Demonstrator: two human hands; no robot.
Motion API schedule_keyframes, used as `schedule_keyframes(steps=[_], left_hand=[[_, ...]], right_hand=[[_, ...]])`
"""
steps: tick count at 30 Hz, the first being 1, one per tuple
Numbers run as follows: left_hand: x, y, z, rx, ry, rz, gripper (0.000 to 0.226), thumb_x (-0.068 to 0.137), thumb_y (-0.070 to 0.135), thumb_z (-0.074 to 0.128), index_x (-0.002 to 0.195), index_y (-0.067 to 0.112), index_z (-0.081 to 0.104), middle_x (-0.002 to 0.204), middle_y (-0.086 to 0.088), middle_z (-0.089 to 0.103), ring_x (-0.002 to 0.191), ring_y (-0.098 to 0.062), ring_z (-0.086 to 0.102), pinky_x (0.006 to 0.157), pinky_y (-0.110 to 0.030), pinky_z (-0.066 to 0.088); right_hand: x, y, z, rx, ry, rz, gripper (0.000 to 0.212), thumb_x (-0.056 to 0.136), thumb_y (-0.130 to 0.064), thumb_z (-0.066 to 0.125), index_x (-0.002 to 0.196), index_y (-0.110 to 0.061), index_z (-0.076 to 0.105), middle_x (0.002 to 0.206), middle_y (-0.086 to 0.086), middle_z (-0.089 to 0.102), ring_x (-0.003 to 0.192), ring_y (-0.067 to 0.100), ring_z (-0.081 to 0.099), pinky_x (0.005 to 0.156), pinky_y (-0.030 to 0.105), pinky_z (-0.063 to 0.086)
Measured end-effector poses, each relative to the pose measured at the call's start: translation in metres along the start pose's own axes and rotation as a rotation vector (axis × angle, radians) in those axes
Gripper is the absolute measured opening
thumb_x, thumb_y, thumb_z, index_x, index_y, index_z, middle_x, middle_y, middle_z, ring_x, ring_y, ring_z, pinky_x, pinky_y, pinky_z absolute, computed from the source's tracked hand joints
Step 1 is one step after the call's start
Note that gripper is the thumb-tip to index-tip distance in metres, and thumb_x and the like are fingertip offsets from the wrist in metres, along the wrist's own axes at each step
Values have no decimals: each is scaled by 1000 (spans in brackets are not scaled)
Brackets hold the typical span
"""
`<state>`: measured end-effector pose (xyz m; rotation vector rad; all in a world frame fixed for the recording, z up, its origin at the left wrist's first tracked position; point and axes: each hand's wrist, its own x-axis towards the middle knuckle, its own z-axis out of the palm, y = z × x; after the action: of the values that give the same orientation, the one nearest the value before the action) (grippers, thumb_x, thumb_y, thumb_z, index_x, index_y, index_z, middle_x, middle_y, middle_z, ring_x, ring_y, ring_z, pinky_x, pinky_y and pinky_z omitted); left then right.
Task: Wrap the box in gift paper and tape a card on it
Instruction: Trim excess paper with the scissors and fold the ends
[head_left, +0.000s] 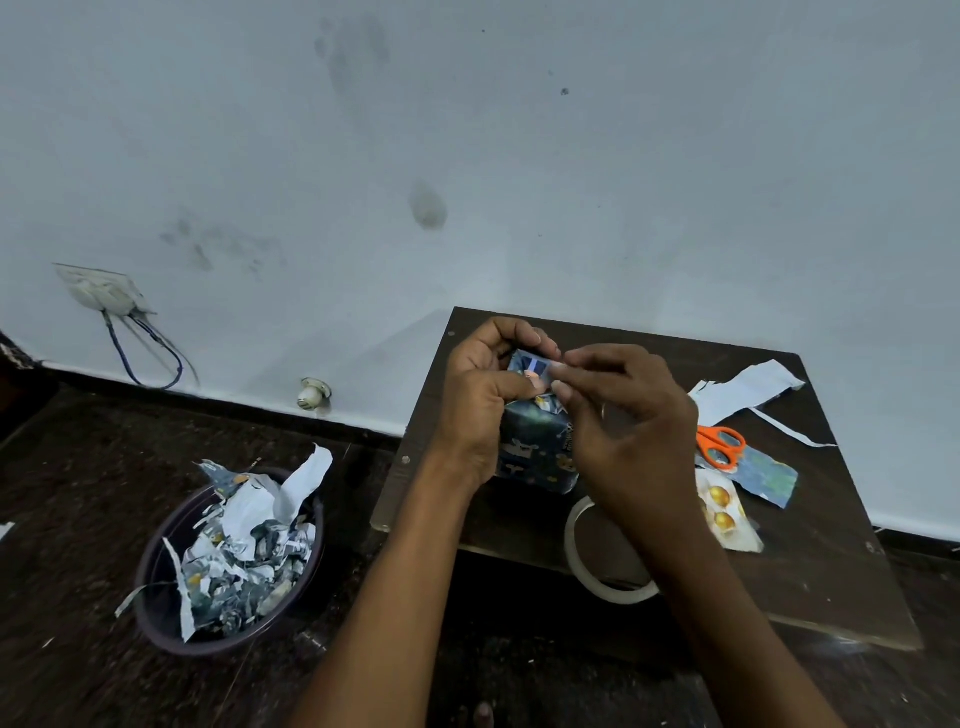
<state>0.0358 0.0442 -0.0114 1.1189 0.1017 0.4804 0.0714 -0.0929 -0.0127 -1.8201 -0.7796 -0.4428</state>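
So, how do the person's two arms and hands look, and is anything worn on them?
Both forearms are bare as far as the picture shows; no sleeves, watch or gloves. The left hand wears nothing visible. The right hand has a thin pale ring on one finger.

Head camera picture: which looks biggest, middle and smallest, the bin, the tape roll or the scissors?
1. Bin, clearly biggest.
2. Tape roll, partly hidden by an arm.
3. Scissors, smallest; only the orange handles show, so their full size is unsure.

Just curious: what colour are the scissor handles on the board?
Bright orange plastic scissor handles, clearest in the head view, right of the hands.
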Motion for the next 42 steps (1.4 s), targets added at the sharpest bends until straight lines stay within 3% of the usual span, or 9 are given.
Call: schedule_keyframes(steps=[3, 6, 10, 16, 23, 28, 35, 38, 42], left_hand=[[-1, 0, 1, 24, 21, 10, 36, 58, -12, 52, 87, 9, 58, 92, -9, 66, 92, -28, 63, 78, -37, 57], [-3, 0, 4, 60, 67, 38, 30, 61, -9, 51, 86, 5, 58, 91, -11, 65, 89, -24, 65, 80, -33, 58], [-4, -1, 7, 63, 71, 34, 25, 74, -15, 46, 82, 2, 62, 88, -12, 68, 89, -26, 66, 84, -35, 58], [-3, -3, 7, 44, 62, 28, 18, 70, 0, 50, 83, 1, 63, 92, -15, 68, 91, -28, 66, 82, -38, 58], [-3, -5, 11, 95, 72, 41, 17, 72, 2, 49, 81, 4, 64, 89, -12, 70, 88, -28, 66, 81, -37, 58], [-4, -6, 11, 109, 105, 52, 19, 69, 2, 48, 79, 4, 65, 87, -12, 69, 88, -29, 65, 81, -41, 58], [-2, -3, 12, 80, 87, 19, 20, 73, 1, 48, 82, 3, 66, 89, -15, 69, 88, -34, 65, 81, -44, 57], [-4, 1, 14, 60, 57, 13, 20, 84, -4, 46, 83, 2, 65, 87, -12, 70, 86, -29, 67, 75, -34, 58], [-5, 0, 15, 55, 39, 21, 23, 88, -8, 45, 83, 1, 65, 87, -12, 69, 85, -27, 66, 75, -33, 57]], right_hand=[[-8, -4, 6, -228, 37, -163, 19, 86, -9, 65, 97, -9, 81, 106, 10, 67, 102, 21, 56, 77, 32, 47], [-11, -4, 3, -273, 27, -227, 17, 88, -17, 68, 94, -5, 79, 95, 9, 67, 90, 22, 56, 71, 40, 46], [-4, -13, -2, -271, -50, -240, 18, 84, -19, 73, 95, -6, 79, 85, 6, 62, 81, 21, 53, 66, 36, 44], [30, -4, -26, -237, -330, -206, 26, 77, -4, 85, 99, -18, 82, 89, -3, 64, 86, 18, 55, 71, 22, 41], [29, -7, -26, -211, -295, -284, 17, 76, -8, 72, 87, -14, 83, 84, 1, 66, 77, 19, 58, 64, 31, 46], [21, -14, -17, -238, -248, -266, 16, 73, 2, 72, 80, -10, 80, 75, 2, 58, 72, 19, 51, 61, 20, 35], [29, -16, -29, -225, -348, -226, 25, 74, -14, 70, 97, -17, 80, 84, -1, 58, 79, 15, 52, 69, 14, 35], [28, -17, -28, -231, -315, -241, 24, 76, -16, 72, 99, -13, 80, 88, 1, 61, 81, 19, 56, 70, 23, 43], [29, -14, -27, -253, -269, -283, 19, 78, -6, 74, 95, -11, 80, 87, 4, 65, 80, 23, 59, 65, 37, 49]])
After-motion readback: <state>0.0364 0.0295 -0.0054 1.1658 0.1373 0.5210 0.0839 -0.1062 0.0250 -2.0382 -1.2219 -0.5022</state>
